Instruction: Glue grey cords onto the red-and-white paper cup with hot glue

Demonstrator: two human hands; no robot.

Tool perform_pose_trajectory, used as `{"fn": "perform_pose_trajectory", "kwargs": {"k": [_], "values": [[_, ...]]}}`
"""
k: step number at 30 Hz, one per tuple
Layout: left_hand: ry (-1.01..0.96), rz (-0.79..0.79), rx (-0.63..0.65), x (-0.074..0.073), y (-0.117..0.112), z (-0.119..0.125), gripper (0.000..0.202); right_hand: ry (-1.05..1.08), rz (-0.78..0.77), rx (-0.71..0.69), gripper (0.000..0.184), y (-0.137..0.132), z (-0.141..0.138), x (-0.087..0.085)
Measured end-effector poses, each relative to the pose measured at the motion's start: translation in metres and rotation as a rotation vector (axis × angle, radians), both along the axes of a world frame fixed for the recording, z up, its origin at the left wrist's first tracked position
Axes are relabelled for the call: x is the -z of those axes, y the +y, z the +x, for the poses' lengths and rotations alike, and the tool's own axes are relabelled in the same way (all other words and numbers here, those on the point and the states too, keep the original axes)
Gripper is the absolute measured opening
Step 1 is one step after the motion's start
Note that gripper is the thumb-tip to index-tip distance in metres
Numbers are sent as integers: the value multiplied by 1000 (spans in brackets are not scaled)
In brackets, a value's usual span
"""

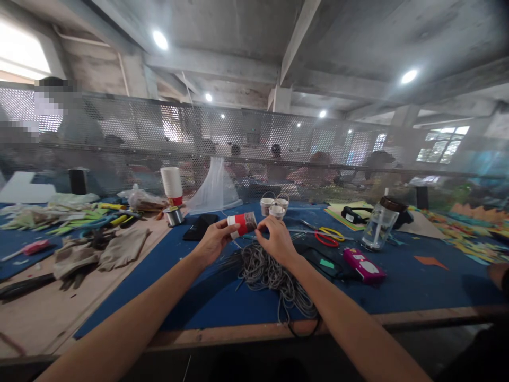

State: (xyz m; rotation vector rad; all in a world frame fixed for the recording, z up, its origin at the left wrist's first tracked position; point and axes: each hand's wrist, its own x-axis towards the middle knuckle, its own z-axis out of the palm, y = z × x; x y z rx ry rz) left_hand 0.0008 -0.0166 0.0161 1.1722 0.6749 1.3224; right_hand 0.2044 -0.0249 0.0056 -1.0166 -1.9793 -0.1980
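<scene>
A paper cup [237, 218], red and white with a grey band round one end, lies on its side in the air in my left hand [217, 240], whose fingers are closed round it. At the banded end, my right hand [277, 239] is pinched closed; whatever lies between its fingertips is too small to make out. Below both hands a loose heap of grey cord [264, 270] spreads over the blue table covering. Just beyond my right hand stand small white cups with thin loop handles [277, 210].
A cup stack [172, 183] and a wire spool [174, 216] stand left, near a dark phone [200, 227] and gloves [123, 248]. Scissors [329, 237], a magenta box [363, 265] and a clear bottle [377, 228] lie right. A perforated screen [246, 124] runs behind.
</scene>
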Motion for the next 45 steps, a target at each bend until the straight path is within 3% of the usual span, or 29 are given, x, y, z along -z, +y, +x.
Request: {"fn": "perform_pose_trajectory", "kwargs": {"k": [20, 24, 28, 30, 33, 39, 45], "values": [[-60, 6, -23, 0, 4, -2, 37, 41, -100, -19, 14, 2, 2, 2], [-65, -9, -35, 2, 7, -3, 37, 14, -110, 118, 13, 10, 15, 0], [-76, -15, -77, 4, 10, -5, 40, 45, -216, 409, 14, 24, 39, 1], [-76, -8, -80, 5, 11, -5, 42, -3, -336, 491, 17, 30, 50, 4], [-79, -1, -77, 5, 11, -5, 44, -101, -539, 520, 28, 35, 57, 10], [-81, -1, -54, 7, 13, -6, 42, -142, -673, 606, 49, 42, 57, 18], [-90, -6, -22, 9, 14, -6, 42, -89, -764, 560, 38, 47, 60, 20]]}}
